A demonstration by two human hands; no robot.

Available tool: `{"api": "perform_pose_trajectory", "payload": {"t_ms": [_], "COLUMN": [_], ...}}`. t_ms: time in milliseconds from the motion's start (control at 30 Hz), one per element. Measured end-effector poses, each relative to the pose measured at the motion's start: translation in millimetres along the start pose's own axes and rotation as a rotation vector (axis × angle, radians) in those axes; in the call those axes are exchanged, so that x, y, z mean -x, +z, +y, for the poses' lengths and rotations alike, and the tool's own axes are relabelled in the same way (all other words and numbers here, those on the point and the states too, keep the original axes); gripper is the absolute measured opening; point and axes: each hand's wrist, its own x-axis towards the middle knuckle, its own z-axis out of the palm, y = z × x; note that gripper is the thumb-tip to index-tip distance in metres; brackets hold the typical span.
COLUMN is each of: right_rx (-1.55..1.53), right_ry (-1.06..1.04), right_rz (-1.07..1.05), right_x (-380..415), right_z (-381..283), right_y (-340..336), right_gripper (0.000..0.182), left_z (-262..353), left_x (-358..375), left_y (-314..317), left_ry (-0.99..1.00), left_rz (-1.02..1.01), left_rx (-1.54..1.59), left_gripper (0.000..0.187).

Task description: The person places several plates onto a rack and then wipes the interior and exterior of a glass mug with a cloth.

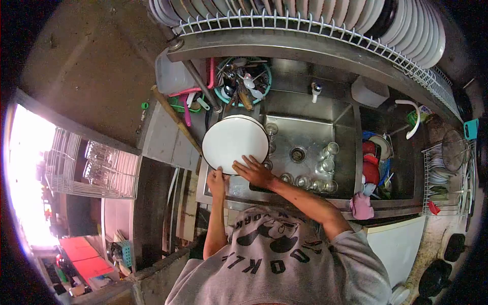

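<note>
A round white plate (235, 140) with a dark rim lies at the left edge of the sink, with another edge showing just behind it, so it may be stacked. My left hand (217, 182) has its fingers closed at the plate's near edge, seemingly pinching the rim. My right hand (254, 172) rests on the plate's lower right with its fingers stretched out and spread. Just right of the plate, several clear glasses (272, 128) stand along the sink's left wall.
The steel sink (310, 122) also holds glasses (327, 165) at its right and near sides. Behind the plate sits a teal basin (270, 84) of cutlery. A rack (284, 21) of plates hangs overhead. Red items (371, 170) fill the right basin. A wooden stick (175, 118) leans at left.
</note>
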Motion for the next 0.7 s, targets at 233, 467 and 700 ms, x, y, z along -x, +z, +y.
{"api": "perform_pose_trajectory", "payload": {"t_ms": [233,467,700], "right_rx": [-0.105,-0.152,-0.317], "right_ry": [-0.017,-0.016,0.285], "right_rz": [0.001,0.18,0.309], "right_x": [9,41,138], "right_z": [8,22,31], "right_y": [-29,-104,-187], "right_gripper": [0.048,0.049,0.048], "left_z": [29,127,214], "left_x": [20,93,175], "left_y": [12,49,135], "left_ry": [0.014,0.154,0.471], "left_rz": [0.081,0.139,-0.073], "left_rx": [0.18,-0.109,-0.399], "left_gripper": [0.031,0.033,0.026]}}
